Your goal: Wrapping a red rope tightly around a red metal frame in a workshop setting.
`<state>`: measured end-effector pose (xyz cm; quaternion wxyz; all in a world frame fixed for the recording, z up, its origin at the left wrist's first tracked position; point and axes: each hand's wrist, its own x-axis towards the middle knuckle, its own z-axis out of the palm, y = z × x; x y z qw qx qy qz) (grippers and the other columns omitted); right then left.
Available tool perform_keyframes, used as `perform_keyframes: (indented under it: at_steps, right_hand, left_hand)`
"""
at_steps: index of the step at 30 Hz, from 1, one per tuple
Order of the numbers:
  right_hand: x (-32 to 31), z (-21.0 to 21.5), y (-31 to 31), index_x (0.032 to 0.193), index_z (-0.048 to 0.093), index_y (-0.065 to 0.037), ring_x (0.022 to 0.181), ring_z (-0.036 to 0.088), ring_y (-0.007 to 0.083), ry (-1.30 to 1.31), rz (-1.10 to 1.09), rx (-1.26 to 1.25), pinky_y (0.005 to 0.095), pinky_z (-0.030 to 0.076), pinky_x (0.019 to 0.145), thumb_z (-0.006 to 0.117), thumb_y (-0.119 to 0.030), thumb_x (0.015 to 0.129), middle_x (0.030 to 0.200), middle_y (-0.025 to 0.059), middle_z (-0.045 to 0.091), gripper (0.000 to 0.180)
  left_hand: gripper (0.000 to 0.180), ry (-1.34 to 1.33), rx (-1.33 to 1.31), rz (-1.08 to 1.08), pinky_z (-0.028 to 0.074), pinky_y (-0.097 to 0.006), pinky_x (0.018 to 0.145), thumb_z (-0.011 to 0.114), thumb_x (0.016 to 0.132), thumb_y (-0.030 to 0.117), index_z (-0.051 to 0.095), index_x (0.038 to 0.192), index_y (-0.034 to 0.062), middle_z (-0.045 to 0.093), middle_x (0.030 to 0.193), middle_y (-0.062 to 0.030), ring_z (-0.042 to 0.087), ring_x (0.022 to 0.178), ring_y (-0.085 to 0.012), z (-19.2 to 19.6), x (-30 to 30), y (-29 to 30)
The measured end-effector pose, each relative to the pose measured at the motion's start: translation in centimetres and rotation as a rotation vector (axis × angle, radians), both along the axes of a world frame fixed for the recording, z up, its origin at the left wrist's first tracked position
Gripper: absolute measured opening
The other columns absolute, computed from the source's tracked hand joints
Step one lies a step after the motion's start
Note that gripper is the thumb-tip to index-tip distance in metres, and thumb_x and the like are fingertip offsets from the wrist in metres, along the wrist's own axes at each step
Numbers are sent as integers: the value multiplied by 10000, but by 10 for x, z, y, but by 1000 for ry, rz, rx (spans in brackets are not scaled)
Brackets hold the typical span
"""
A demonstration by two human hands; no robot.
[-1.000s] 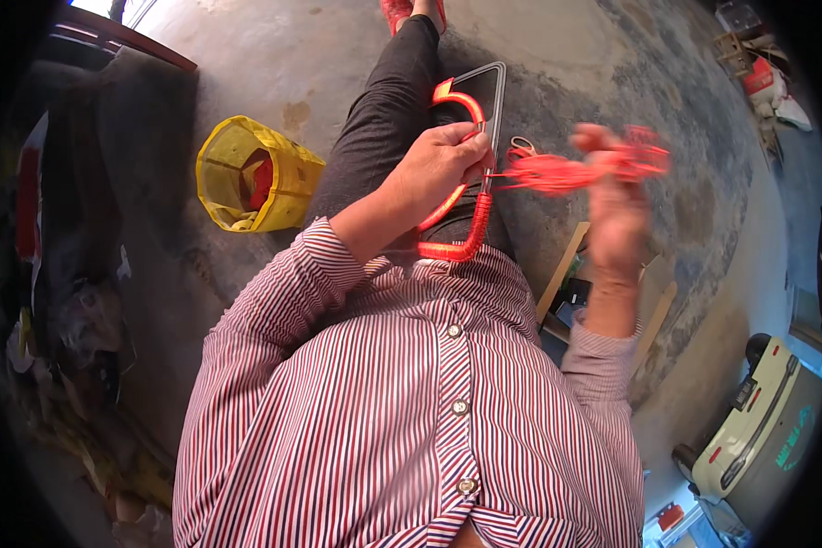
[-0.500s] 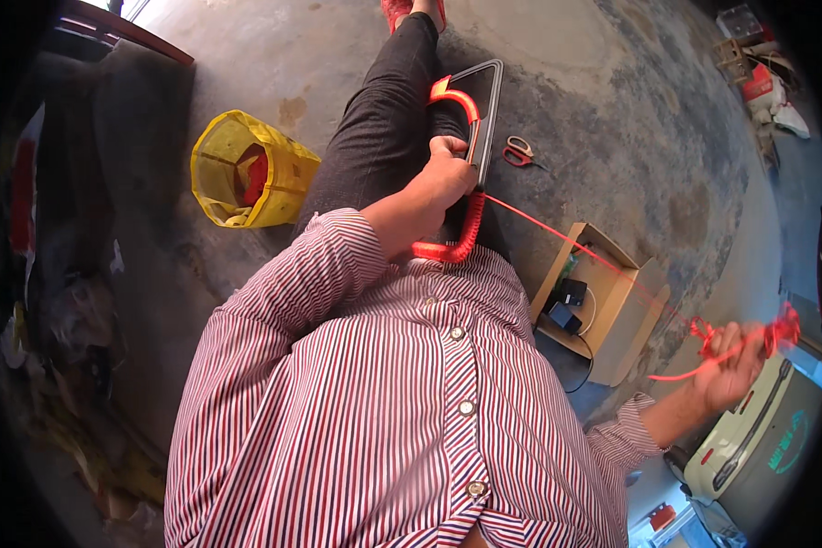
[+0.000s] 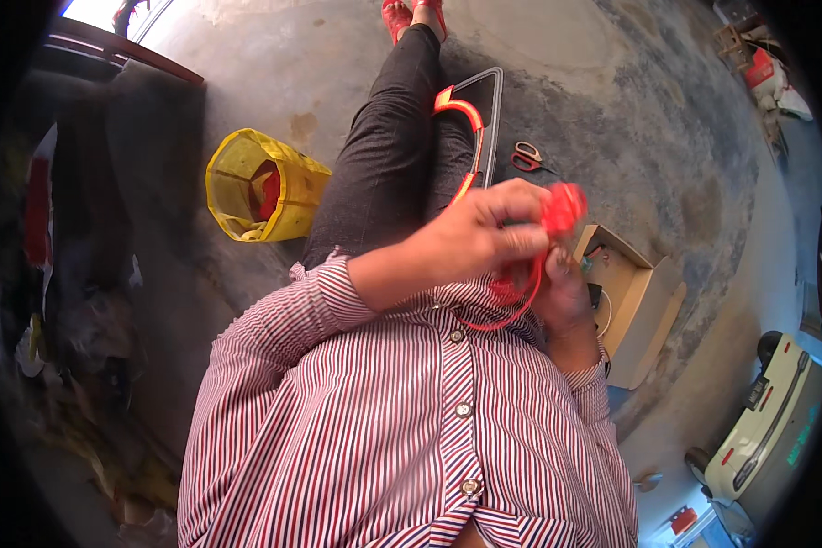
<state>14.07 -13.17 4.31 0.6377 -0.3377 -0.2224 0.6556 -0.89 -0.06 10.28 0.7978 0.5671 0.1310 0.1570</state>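
Red cord bundle [image 3: 564, 208] was drawn in near the metal frame [image 3: 500, 105].
Half a second earlier, my right hand [image 3: 564, 297] held it far out; now that hand sat just below it, blurred, grip unclear. My left hand [image 3: 489, 237] had left the frame over my right leg [image 3: 449, 151] and pinched the bundle.

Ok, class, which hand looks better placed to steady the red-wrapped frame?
Probably the left hand: it is nearer the red-wrapped frame's visible bars. The right hand is lower, toward the cardboard box.
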Motion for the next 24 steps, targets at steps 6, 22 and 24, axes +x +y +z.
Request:
perform_keyframes:
  at_steps: [6, 22, 24]
  right_hand:
    - [-2, 29, 47, 1329, 436, -2, 1092, 596, 268, 361, -136, -16, 413, 513, 880, 528, -452, 925, 1238, 140, 576, 611]
    - [7, -26, 71, 991, 667, 12, 808, 586, 104, -515, 244, -289, 257, 485, 752, 657, -99, 842, 902, 19, 650, 186]
    - [11, -24, 73, 950, 667, 9, 818, 590, 117, -699, 237, -273, 260, 480, 755, 660, -106, 840, 913, 23, 646, 159]
  left_hand:
    - [274, -364, -657, 110, 489, -338, 831, 473, 989, 251, 504, 1167, 46, 606, 970, -74, 602, 901, -209, 27, -1, 32]
    - [260, 498, 826, 179, 495, -407, 704, 664, 692, 0, 599, 941, 34, 603, 806, -148, 596, 747, -317, -72, -14, 35]
    - [266, 506, 870, 251, 492, -400, 719, 670, 695, 10, 586, 947, 31, 591, 822, -149, 593, 778, -321, -71, -4, 32]
